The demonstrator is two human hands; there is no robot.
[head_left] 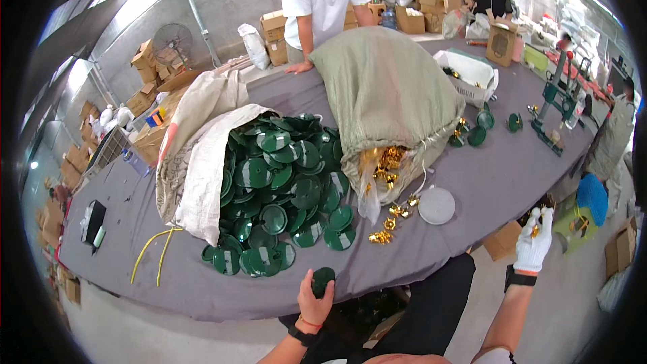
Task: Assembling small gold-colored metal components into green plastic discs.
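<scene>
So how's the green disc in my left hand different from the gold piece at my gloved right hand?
The green disc is dark, while the gold piece is bright and shiny. The green disc looks clearly broader than the gold piece. The green disc's round outline shows past the bare left hand; the gold piece shows only as a small patch against the white-gloved right hand, its shape too small to tell.

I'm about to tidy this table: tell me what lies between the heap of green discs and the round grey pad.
In the head view, loose gold pieces and some clear plastic lie there.
</scene>
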